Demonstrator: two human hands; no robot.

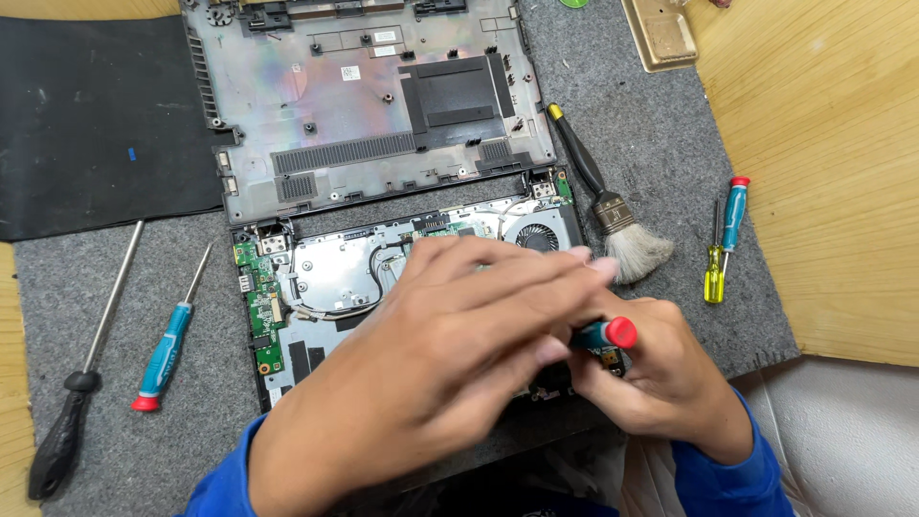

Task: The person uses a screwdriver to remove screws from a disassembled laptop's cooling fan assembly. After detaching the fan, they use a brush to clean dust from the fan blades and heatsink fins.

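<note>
An opened laptop base (325, 278) with its green circuit board and round fan (537, 236) lies on a grey felt mat (661, 163). My left hand (450, 345) stretches across its middle, fingers together, covering much of the board and reaching onto the screwdriver. My right hand (661, 373) is closed around a teal screwdriver with a red cap (609, 333), held over the laptop's right front corner. The screwdriver's tip is hidden under my hands.
The removed laptop bottom cover (364, 96) lies behind the base. A brush (613, 206) rests to the right, with two small screwdrivers (725, 239) on the mat's right edge. A teal screwdriver (168, 345) and a long black-handled one (81, 383) lie left. A black pad (96, 115) sits far left.
</note>
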